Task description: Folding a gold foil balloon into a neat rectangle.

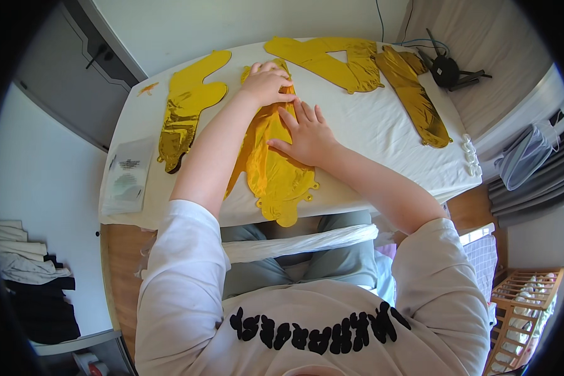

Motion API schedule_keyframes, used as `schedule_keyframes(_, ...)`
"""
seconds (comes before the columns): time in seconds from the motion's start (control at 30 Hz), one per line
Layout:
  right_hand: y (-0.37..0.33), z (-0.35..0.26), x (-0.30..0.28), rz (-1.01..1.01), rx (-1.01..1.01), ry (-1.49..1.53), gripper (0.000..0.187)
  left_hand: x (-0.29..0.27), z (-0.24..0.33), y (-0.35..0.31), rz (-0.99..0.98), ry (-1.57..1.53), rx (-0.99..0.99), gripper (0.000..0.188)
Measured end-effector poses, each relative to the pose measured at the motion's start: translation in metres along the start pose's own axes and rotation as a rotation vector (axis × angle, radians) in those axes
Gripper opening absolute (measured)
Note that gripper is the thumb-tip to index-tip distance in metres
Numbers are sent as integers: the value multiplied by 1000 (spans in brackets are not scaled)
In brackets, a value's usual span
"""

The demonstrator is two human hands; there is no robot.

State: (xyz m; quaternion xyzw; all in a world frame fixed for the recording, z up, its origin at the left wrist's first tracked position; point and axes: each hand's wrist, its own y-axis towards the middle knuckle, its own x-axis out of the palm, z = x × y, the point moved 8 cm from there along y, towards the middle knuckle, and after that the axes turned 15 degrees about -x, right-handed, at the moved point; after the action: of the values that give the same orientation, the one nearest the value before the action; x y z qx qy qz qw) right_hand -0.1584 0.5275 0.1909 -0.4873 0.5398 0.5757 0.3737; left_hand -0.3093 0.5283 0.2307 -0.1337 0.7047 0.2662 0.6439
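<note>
A flat gold foil balloon (281, 182) lies creased on the white-covered table in front of me, its rounded, tabbed end hanging toward the near edge. My left hand (268, 83) is on its far part, fingers bent over the foil and thumb against its right side. Lower down, my right hand (310, 136) rests palm down on the foil's right edge, its fingers spread and the thumb pointing left. The fingertips of my right hand come close to my left thumb. Some of the foil is hidden under both hands and the left forearm.
More flat gold foil balloons lie around: one at left (197, 94), one at the back (329, 59), one at right (417, 94). A clear plastic packet (126, 175) is at the table's left. Small white rolls (471, 155) line the right edge, near a black device (446, 70).
</note>
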Motion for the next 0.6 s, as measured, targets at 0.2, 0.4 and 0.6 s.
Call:
schedule_keyframes(0.2, -2, 4, 0, -16, 15, -10, 96, 2, 1, 0, -11, 18, -72, 51)
schedule_keyframes(0.4, 5, -4, 3, -26, 10, -6, 94, -23, -24, -20, 252, -439, -261, 52)
schedule_keyframes(0.6, -5, 7, -1, -32, 73, -12, 90, -86, -15, -119, 61, -390, -187, 37)
